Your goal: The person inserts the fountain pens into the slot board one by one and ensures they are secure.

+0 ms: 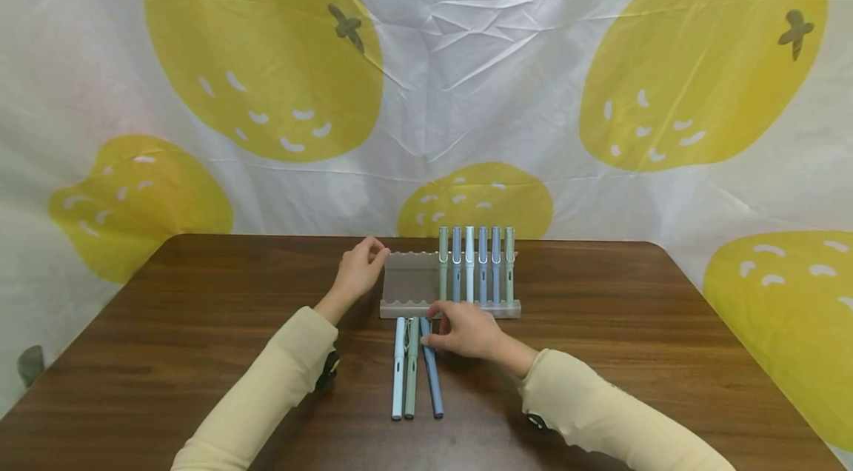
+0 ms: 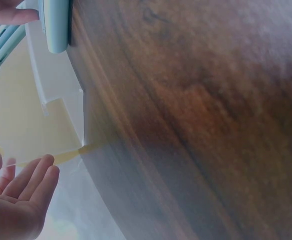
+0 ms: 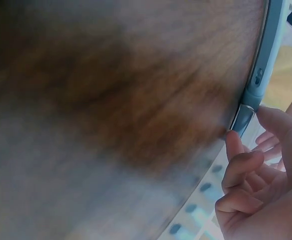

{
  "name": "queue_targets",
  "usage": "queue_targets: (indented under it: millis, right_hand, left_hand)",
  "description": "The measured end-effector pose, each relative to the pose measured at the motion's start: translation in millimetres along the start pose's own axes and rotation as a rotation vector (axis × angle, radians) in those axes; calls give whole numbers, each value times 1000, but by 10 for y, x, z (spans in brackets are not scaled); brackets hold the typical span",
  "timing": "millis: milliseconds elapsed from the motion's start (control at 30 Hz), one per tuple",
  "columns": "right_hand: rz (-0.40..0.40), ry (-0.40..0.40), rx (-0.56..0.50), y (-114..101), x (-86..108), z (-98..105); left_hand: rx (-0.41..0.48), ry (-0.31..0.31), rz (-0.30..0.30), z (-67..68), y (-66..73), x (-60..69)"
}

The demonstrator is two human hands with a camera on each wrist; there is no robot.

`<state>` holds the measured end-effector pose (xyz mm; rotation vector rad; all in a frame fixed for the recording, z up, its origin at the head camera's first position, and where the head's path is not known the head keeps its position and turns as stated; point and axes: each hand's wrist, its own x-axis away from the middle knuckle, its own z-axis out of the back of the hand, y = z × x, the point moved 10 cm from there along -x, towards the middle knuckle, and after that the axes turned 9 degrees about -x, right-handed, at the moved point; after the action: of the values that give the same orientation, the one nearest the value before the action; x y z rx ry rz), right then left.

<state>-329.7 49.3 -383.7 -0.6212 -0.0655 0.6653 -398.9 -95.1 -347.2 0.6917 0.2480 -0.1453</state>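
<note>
Your right hand [image 1: 463, 329] pinches the far, capped end of a slim blue pen [image 1: 435, 383], on the brown wooden table [image 1: 586, 315] right of a sage-green pen [image 1: 411, 378]. Your left hand [image 1: 358, 269], fingers loosely extended, is at the left end of the clear, scalloped plastic rack [image 1: 408, 284].

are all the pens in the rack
No, a light blue pen and a green pen lie on the table in front of the rack.
</note>
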Motion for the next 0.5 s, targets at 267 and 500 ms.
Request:
queue_targets:
  millis: [267,500]
  right_hand:
    - [-29,-45,-24,28,9,-13]
    - [-32,-50,-5,44,14,-11]
  left_hand:
    - [-2,2,-3,-1,-5,-6]
    - [-1,1,-8,0,-1,-4]
